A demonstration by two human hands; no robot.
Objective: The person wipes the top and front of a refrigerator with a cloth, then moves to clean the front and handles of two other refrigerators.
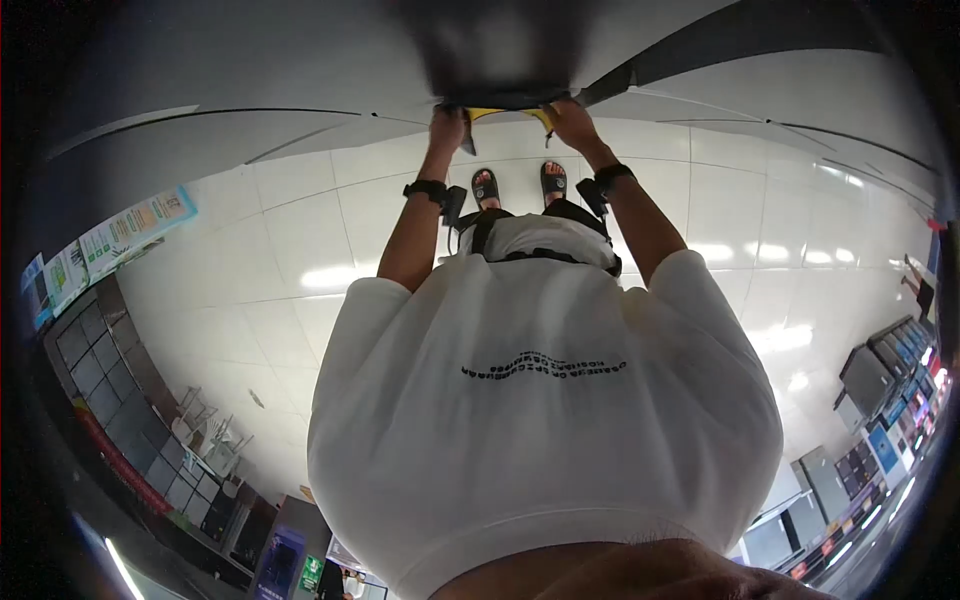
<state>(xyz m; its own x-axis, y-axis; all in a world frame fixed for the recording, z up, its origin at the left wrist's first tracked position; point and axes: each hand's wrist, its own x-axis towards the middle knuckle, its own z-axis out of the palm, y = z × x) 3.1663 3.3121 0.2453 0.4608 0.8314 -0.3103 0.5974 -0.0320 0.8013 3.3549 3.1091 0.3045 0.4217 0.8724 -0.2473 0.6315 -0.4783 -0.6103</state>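
Hands (447,128) (572,120), arms stretched down, apparently both pinching a yellow cloth's (487,113) edge.

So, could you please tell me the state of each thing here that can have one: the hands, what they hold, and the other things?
left hand: closed on yellow piece's left end
right hand: closed on its right end
yellow piece: held between both hands, under the dark panel's edge
dark panel: above the hands, upright or tilted cannot be told
wrist straps: fastened
sandals: worn, flat on the floor
shelf screens: lit
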